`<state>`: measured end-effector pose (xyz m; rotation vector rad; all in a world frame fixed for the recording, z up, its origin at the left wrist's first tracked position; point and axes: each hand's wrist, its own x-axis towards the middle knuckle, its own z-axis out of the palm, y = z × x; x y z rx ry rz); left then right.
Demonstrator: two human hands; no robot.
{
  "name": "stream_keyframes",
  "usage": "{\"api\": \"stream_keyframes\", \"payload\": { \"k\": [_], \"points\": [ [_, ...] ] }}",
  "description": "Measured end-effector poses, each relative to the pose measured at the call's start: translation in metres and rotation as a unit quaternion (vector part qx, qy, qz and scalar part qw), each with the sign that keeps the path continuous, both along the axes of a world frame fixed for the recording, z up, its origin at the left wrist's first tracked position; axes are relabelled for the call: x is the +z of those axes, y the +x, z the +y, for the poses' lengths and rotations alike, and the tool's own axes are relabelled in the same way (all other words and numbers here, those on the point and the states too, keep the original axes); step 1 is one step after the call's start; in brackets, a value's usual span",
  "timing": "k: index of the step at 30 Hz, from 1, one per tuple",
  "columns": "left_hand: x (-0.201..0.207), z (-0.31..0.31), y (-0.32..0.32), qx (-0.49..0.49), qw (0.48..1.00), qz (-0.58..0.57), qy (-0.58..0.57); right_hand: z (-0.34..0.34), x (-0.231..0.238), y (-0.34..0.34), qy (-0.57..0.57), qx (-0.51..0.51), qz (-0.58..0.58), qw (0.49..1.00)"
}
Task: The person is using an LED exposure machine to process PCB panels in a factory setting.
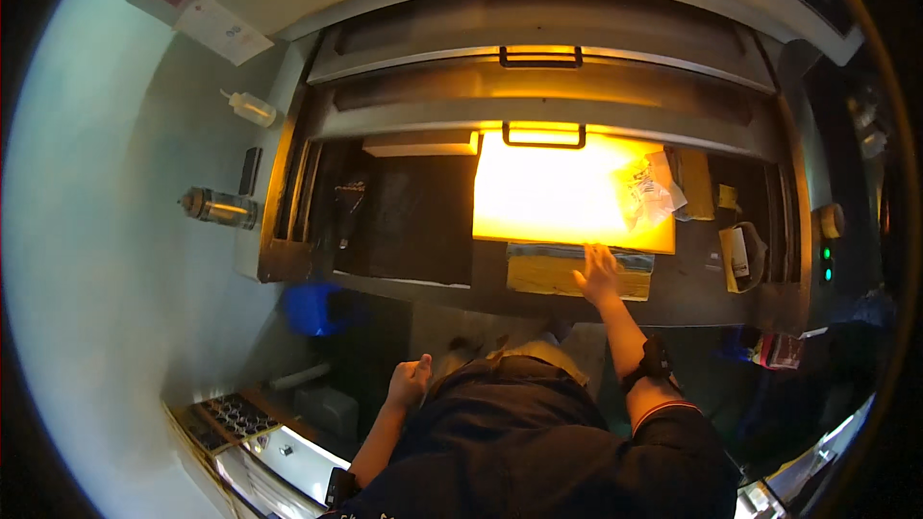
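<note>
A broad flat board or box (558, 187), glaring white and yellow under the lamp, lies in the middle of the machine's bay. My right hand (600, 274) is at its front edge, fingers stretched out and apart; contact with the edge looks likely but is hard to tell. Just below that hand is a stack of flat blue and yellow pieces (567, 274). A crumpled clear plastic bag (656, 187) with dark marks rests on the board's right part. Away from the bay, my left hand (411, 382) hangs beside my body with curled fingers and thumb out; nothing shows in it.
Two sliding metal panels with black handles (544, 137) span the bay's back. A paper-filled container (745, 258) stands at right, a brown piece (694, 183) beside the bag. On the left ledge are a squeeze bottle (252, 109) and clear cylinder (219, 208); a blue bin (315, 309) stands below.
</note>
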<state>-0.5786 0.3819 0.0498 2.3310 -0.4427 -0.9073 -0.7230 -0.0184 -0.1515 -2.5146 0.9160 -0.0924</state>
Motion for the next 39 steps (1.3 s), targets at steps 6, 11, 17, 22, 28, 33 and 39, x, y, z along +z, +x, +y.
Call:
{"api": "stream_keyframes", "payload": {
  "k": [6,11,17,22,28,33,39],
  "points": [
    [-0.032,0.049,0.069,-0.045,0.998,0.027,-0.035,0.019,0.118,0.143,-0.089,-0.001,-0.194,0.977],
    [-0.044,0.085,0.143,-0.092,0.979,0.067,-0.167,0.09,0.119,0.158,-0.121,-0.028,0.231,0.965],
    [-0.03,0.126,0.218,-0.127,0.961,0.168,-0.181,0.15,0.114,0.137,0.001,-0.129,0.299,0.946],
    [-0.052,0.159,0.257,-0.154,0.927,0.314,-0.133,0.21,0.149,0.101,0.102,-0.164,0.288,0.938],
    [-0.045,0.102,0.263,-0.09,0.842,0.41,-0.339,0.255,0.325,0.107,-0.003,-0.202,0.318,0.926],
    [0.087,0.01,0.255,0.059,0.692,0.288,-0.659,0.255,0.404,0.116,-0.206,-0.258,0.054,0.942],
    [0.175,-0.025,0.268,0.161,0.687,0.267,-0.656,0.273,0.299,0.145,-0.319,-0.141,-0.24,0.906]
  ]
}}
